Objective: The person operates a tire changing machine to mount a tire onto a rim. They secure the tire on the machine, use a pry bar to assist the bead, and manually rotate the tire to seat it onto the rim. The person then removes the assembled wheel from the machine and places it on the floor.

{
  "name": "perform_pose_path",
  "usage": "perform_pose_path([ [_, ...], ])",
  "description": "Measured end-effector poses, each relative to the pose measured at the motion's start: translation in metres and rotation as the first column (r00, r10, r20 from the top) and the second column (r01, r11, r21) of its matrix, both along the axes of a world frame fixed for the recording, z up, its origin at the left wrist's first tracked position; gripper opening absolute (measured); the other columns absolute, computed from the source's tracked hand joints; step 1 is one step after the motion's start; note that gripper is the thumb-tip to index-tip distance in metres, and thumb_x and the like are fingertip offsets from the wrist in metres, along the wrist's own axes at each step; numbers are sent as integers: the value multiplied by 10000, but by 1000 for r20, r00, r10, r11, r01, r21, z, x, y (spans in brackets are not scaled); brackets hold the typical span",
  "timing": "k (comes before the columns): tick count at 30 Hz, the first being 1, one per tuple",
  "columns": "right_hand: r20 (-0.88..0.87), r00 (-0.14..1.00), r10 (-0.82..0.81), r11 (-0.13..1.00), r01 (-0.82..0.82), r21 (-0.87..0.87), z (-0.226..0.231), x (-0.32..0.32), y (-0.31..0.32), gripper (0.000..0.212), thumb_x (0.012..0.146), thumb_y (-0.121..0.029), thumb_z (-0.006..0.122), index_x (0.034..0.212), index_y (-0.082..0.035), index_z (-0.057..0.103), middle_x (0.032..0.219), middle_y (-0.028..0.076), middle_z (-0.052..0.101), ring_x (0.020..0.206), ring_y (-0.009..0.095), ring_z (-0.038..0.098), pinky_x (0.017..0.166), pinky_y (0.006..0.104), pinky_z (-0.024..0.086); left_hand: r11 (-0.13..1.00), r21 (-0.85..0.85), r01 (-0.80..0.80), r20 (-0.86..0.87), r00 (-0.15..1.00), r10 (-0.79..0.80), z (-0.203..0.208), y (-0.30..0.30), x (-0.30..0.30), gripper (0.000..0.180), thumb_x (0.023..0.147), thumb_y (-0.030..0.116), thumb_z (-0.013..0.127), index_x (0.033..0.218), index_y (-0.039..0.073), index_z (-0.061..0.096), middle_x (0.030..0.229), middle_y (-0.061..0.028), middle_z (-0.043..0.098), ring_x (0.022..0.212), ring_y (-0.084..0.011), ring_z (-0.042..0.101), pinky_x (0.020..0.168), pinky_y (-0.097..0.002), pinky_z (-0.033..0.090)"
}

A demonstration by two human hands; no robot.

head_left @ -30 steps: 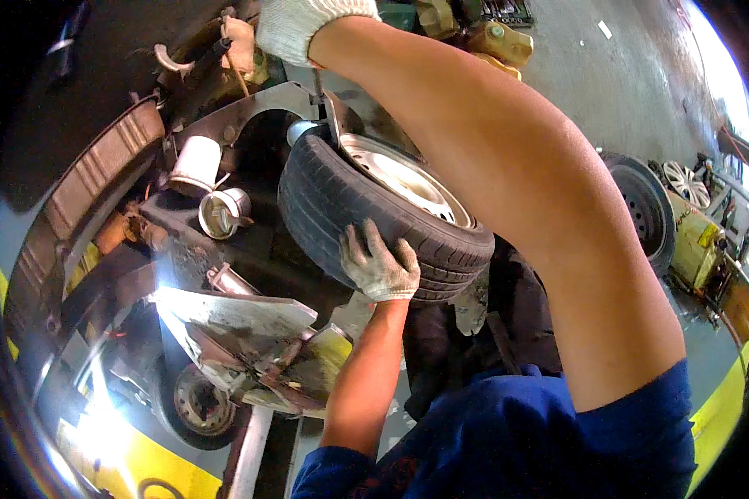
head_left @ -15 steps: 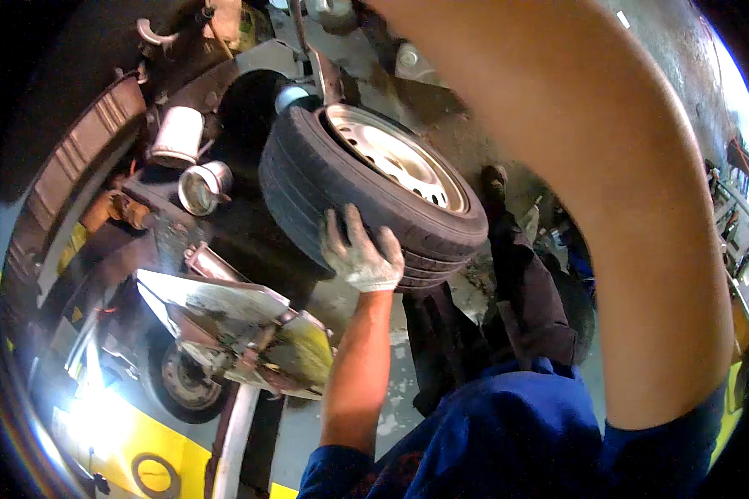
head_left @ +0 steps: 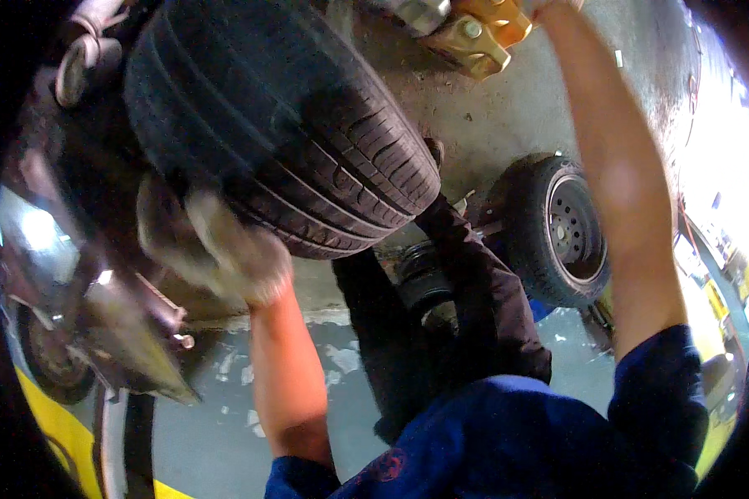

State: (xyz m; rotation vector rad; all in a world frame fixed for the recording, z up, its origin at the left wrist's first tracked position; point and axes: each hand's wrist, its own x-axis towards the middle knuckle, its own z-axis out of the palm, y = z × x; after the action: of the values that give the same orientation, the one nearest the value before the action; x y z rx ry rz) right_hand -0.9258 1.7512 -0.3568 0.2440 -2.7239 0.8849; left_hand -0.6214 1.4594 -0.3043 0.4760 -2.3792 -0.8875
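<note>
A large black tire (head_left: 275, 141) fills the upper left, its grooved tread facing me. My left hand (head_left: 216, 241), in a pale dirty glove, is at the tire's lower left edge. Motion blurs it, but the fingers look spread apart; whether they touch the rubber is unclear. My bare right forearm (head_left: 624, 166) reaches up to the top edge, beside an orange-yellow metal part (head_left: 483, 37) with rounded lobes. Only the wrist end of my right hand (head_left: 553, 10) shows there. Its fingers are cut off by the frame.
A wheel with a dark steel rim (head_left: 570, 229) stands right of my legs. A light-coloured panel piece (head_left: 133, 333) lies at the left, near another wheel (head_left: 54, 358). A round metal canister (head_left: 79, 71) sits at the upper left. Yellow floor marking (head_left: 54, 424) runs along the lower left.
The tire has shifted up and left in view and looks larger; its rim face no longer shows. My left hand has moved left with it. My right arm has swung right.
</note>
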Motion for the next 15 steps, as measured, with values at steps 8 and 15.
perform_pose_path([
  [8, 829, 280, 483, 657, 510, -555, -146, 303, -22, 553, 1008, -487, 656, 1117, 48, 745, 983, 99, 755, 846, 164, 689, 808, 340, 569, 648, 711, -273, 519, 826, -221, -95, 55, 230, 736, 788, 91, 808, 1462, 28, 520, 1489, -133, 549, 1339, -301, 529, 1169, -465, 388],
  [15, 739, 524, 424, 809, 147, -569, -157, 287, -22, 275, 1057, -308, 601, 1114, -73, 733, 912, -22, 697, 767, 105, 586, 660, 329, 500, 591, 781, -201, 474, 807, -353, -96, 23, 187, 551, 985, 307, 671, 1461, 61, 542, 1506, -126, 536, 1382, -285, 495, 1144, -444, 438],
])
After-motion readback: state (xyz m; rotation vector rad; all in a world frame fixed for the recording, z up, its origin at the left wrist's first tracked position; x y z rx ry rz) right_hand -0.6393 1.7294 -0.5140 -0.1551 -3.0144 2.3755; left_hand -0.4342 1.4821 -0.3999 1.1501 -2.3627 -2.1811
